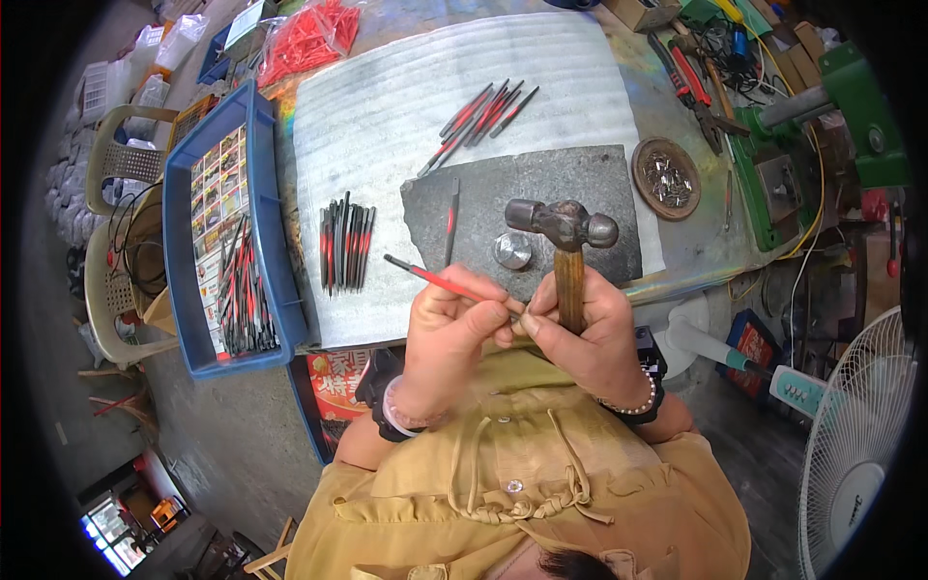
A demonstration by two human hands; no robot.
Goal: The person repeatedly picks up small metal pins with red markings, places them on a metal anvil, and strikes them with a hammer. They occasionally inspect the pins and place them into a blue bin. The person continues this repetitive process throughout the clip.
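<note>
My left hand (443,338) is closed around a slim red-and-black rod (440,280), its dark end pointing up to the left. My right hand (597,324) grips the wooden handle of a ball-peen hammer (565,227), head upward, while its thumb and finger meet the rod's near end. Whether a small part sits between those fingertips I cannot make out. Just beyond my hands lies a dark stone slab (590,174), bearing a round shiny metal block (512,250) and a similar rod (451,222). Several such rods (348,242) stand in a row on the left; another loose bunch (483,114) lies beyond the slab.
A blue tray (177,280) at left holds many more rods. Right of the slab sits a round dish (642,162) of small metal pieces. Pliers (691,87) and a green press (860,116) are farther right. A white fan (855,454) stands at lower right. Red plastic parts (307,43) lie far left.
</note>
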